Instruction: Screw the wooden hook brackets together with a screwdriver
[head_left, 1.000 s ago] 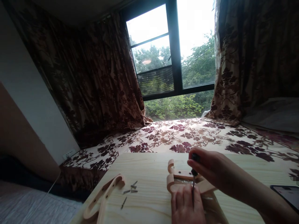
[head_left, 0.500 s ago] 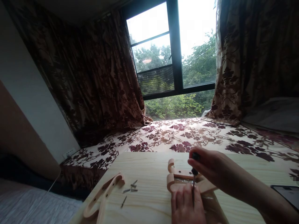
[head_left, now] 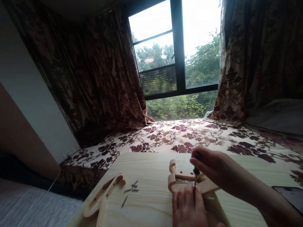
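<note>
My right hand [head_left: 208, 162] is wrapped round the black handle of a screwdriver [head_left: 196, 170]. The screwdriver stands almost upright, its shaft running down beside the fingers of my left hand [head_left: 188, 205]; its tip is hidden. With fingers close together, my left hand presses on a curved wooden piece [head_left: 172, 184], which has a hooked end. Just behind it lies a second curved wooden piece [head_left: 186, 172] with dark screw holes. Under and beside my left hand there is some clear plastic wrapping [head_left: 186, 182], partly covered.
On the left of the pale wooden board [head_left: 146, 205] lie two more curved wooden pieces [head_left: 104, 195]. Several screws [head_left: 134, 186] are scattered beside them. A phone or tablet [head_left: 290, 195] is at the right edge. Flowered cloth [head_left: 165, 138] spreads beyond the board, below a window.
The view has shifted slightly. Both hands keep nearly the same place and hold, with the screwdriver still upright beside the left fingers.
</note>
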{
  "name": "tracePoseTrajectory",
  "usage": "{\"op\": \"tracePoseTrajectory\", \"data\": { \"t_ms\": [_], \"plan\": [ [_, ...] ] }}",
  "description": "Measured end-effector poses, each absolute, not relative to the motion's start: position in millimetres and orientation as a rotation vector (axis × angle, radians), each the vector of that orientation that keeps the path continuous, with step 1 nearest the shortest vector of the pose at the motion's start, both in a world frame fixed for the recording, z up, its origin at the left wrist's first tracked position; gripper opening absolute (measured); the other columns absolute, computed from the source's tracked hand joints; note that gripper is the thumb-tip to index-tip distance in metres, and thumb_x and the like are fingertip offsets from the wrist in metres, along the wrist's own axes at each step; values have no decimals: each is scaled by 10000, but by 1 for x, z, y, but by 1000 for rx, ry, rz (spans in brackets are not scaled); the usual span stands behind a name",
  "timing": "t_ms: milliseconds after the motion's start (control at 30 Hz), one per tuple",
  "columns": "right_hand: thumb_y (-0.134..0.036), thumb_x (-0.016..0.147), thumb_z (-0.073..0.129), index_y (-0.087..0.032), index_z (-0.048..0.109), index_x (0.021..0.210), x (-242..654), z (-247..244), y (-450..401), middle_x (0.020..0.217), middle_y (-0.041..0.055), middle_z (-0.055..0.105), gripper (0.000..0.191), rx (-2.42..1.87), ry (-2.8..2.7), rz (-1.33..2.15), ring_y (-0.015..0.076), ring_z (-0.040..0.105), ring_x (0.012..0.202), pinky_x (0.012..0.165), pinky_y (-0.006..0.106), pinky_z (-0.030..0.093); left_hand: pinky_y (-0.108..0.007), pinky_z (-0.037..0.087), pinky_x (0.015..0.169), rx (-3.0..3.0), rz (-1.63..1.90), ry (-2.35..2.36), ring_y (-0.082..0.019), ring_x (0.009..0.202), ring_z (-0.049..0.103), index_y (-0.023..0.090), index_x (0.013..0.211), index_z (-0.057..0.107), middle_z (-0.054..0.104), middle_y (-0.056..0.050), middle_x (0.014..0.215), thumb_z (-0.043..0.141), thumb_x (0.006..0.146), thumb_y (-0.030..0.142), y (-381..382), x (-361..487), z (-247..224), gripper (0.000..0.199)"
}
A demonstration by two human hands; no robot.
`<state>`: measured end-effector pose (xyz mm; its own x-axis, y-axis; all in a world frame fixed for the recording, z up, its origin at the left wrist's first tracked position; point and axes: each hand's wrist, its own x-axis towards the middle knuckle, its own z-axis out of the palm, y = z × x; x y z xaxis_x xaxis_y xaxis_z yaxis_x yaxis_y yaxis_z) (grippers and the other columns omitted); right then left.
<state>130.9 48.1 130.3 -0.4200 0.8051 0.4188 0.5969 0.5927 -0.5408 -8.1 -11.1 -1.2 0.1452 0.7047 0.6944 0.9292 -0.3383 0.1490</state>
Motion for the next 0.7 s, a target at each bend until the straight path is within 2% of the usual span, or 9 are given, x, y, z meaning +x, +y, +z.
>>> {"op": "tracePoseTrajectory", "data": {
  "t_ms": [67,133,267,400,500,700],
  "plan": [
    [-364,911,439,-236,432,750,132,131,49,627,-28,519,206,-1102,-2156,404,148,460,564,552,266,337,-466,537,861,-2090,-1099,-1550,-328,994,648,195,1140,673,701,-105,1104,535,754,635,-13,-6,5,602],
    [-366,913,444,-237,432,752,133,131,48,623,-32,511,206,-1098,-2148,399,146,456,560,550,265,328,-484,550,819,-2083,-1157,-1518,-338,960,657,190,1120,688,711,-113,1075,461,752,704,-14,-4,8,672],
    [-354,910,456,-238,430,753,133,133,47,623,-35,513,197,-1088,-2138,384,143,457,557,543,257,315,-511,532,859,-2147,-1142,-1566,-350,1003,636,186,1175,659,691,-113,1128,415,777,706,-16,-5,10,699],
    [-357,900,472,-238,405,722,129,131,49,606,-33,498,224,-1121,-2126,298,141,436,537,529,257,292,-513,494,926,-2228,-1081,-1598,-349,1079,594,192,1266,589,645,-103,1220,454,788,682,-19,-9,10,697],
    [-374,896,467,-238,385,706,127,130,51,587,-31,487,248,-1178,-2110,214,141,426,509,514,261,272,-511,476,946,-2240,-1092,-1624,-342,1088,582,193,1264,589,638,-94,1232,481,784,668,-19,-8,12,684],
    [-333,866,515,-243,541,817,127,140,38,630,-31,572,106,-1173,-2180,209,147,505,552,541,252,309,-503,433,966,-2147,-1233,-1636,-336,1091,564,174,1199,639,651,-97,1208,477,789,633,-21,0,10,636]
  ]
}}
